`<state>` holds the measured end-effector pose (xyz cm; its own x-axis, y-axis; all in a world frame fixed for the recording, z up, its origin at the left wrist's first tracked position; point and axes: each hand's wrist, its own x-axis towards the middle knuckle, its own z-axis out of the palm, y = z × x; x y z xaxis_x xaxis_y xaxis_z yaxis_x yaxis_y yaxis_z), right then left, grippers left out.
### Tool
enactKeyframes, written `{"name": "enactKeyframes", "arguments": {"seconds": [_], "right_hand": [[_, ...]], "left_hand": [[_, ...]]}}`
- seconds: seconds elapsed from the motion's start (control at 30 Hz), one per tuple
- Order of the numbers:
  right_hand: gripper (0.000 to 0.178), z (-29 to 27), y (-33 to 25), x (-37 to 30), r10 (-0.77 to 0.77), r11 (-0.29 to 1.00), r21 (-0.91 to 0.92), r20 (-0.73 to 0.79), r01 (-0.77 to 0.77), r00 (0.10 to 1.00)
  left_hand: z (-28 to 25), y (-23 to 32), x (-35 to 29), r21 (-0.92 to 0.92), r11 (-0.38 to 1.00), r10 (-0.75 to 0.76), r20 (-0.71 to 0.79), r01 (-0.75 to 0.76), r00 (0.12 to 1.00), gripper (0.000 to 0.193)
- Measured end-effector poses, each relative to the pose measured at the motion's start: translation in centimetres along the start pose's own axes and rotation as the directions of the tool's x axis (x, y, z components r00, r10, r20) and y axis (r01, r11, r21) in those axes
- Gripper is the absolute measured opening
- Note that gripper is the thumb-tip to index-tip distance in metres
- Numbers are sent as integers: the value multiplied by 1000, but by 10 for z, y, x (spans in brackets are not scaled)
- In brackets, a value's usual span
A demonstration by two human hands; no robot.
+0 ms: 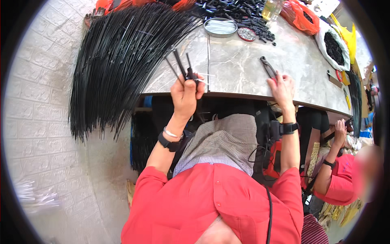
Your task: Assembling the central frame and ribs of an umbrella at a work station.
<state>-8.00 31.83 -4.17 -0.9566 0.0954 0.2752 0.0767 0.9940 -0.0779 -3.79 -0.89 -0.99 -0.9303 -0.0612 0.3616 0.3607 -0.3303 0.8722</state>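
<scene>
My left hand (185, 96) is closed around a small cluster of dark rods (179, 64) with a black fitting (190, 74) at its base, held up over the table's near edge. A thin white strip (205, 75) sticks out to the right beside the fitting; whether it is tied to it I cannot tell. My right hand (283, 88) grips the handles of a pair of pliers (266, 67). Its dark jaws point away to the far left, low over the tabletop.
Long black rods (118, 69) fan over the table's left end. Behind stand a round tin of white strips (220, 27), a red-rimmed dish (246, 34) and heaped black parts (243, 12). Bags (300, 16) lie far right. Another person (337, 175) works close on the right.
</scene>
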Motion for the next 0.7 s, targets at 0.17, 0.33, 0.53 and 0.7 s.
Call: {"name": "enactKeyframes", "arguments": {"seconds": [0.17, 0.33, 0.53, 0.7], "right_hand": [[37, 5, 6, -1, -61, 984, 168, -3, 61, 998], [30, -77, -56, -30, -193, 672, 717, 410, -184, 891], [37, -100, -98, -69, -544, 582, 784, 179, 215, 820], [40, -109, -109, -81, -537, 644, 710, 153, 286, 830]], "left_hand": [[3, -8, 7, -63, 998, 8, 88, -2, 996, 49], [2, -9, 7, -56, 997, -45, 39, 47, 998, 55], [9, -6, 7, -9, 996, -85, 30, 86, 996, 57], [16, -3, 2, 19, 997, -71, 2, 71, 997, 56]]}}
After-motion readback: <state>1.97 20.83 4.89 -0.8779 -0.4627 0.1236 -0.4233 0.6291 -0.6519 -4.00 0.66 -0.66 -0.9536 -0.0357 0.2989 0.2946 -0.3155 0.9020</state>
